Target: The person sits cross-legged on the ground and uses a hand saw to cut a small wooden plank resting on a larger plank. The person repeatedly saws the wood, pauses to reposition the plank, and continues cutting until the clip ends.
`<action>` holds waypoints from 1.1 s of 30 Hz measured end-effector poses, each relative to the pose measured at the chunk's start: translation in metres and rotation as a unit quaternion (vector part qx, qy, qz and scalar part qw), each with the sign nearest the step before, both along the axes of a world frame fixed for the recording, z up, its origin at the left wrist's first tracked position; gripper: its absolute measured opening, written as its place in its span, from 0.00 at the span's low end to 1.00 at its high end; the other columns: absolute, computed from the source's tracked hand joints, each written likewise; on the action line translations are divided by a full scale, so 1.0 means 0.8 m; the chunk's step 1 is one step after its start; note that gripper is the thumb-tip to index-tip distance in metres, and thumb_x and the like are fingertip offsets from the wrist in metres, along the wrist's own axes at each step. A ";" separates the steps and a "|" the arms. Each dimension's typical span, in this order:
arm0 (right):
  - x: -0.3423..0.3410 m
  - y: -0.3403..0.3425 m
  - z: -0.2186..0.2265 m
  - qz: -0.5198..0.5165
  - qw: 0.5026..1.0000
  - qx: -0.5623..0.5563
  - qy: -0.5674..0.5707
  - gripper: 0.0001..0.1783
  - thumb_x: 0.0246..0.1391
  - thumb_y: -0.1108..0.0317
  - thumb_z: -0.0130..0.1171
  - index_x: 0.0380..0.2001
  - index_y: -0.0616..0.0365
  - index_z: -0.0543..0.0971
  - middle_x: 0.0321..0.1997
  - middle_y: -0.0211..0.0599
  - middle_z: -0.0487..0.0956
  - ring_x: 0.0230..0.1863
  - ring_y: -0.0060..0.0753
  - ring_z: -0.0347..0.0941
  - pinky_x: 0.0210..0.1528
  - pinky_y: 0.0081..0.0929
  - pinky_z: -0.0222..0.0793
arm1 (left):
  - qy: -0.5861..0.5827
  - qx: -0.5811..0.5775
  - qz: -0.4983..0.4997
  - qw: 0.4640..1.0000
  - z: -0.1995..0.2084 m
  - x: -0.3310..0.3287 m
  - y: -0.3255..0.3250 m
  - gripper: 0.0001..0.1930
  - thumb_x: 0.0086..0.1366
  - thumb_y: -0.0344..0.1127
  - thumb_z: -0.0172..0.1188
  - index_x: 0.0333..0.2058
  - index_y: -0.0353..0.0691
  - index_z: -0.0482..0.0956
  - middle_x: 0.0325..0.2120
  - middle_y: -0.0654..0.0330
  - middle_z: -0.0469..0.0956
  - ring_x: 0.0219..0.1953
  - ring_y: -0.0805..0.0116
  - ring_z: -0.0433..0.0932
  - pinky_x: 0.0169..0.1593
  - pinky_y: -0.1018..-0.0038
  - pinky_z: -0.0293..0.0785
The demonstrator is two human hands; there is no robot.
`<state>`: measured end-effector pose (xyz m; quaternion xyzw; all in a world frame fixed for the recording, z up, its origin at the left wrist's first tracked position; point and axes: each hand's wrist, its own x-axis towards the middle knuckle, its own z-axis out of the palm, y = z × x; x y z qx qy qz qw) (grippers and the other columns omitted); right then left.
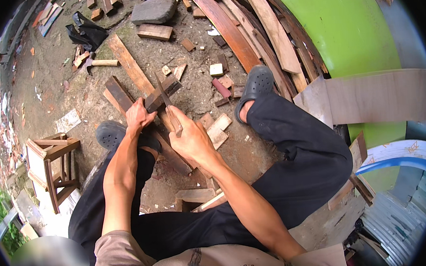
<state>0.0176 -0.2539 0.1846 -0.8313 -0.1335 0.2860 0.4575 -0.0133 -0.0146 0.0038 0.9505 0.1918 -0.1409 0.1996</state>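
Observation:
My left hand (139, 116) is closed on the near end of a short dark wooden block (171, 88) and presses it down. This block lies across a long plank (133, 64) that slants over the ground between my feet. In my right hand (191, 140) is a handsaw, its brown wooden handle (173, 120) inside my fingers. The saw's blade (162, 89), seen almost edge-on, crosses the block just right of my left hand. Its teeth cannot be made out. Another dark wood piece (119, 94) lies beside my left hand.
A hammer (102, 63) and a black plastic bag (86, 32) lie at the upper left. Beyond the plank sits a grey stone (153, 10). Wood offcuts (219, 131) are scattered about. Long boards (225, 26) are stacked at the right. A small wooden frame (52, 159) stands at the left.

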 end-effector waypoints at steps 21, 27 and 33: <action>-0.017 -0.040 0.067 0.029 0.998 0.030 0.037 0.43 0.52 0.69 0.59 0.73 0.53 0.62 0.44 0.70 0.81 0.39 0.67 0.82 0.46 0.52 0.79 | -0.003 -0.005 0.011 1.000 -0.003 0.001 0.013 0.32 0.50 0.52 0.70 0.45 0.33 0.74 0.40 0.40 0.83 0.45 0.40 0.82 0.49 0.53 0.78; -0.005 -0.014 0.034 0.010 0.998 0.007 0.064 0.40 0.52 0.69 0.57 0.71 0.54 0.64 0.30 0.66 0.81 0.34 0.66 0.82 0.44 0.53 0.78 | 0.033 -0.005 -0.002 0.999 0.006 0.012 0.005 0.32 0.50 0.53 0.71 0.46 0.33 0.74 0.41 0.41 0.83 0.46 0.41 0.83 0.50 0.53 0.78; -0.019 -0.026 0.070 0.023 0.999 0.010 0.045 0.39 0.52 0.69 0.57 0.70 0.51 0.66 0.32 0.67 0.82 0.34 0.69 0.81 0.43 0.54 0.78 | 0.005 0.018 0.015 1.000 -0.003 -0.005 0.021 0.34 0.50 0.54 0.71 0.48 0.33 0.74 0.40 0.41 0.83 0.46 0.42 0.83 0.51 0.54 0.78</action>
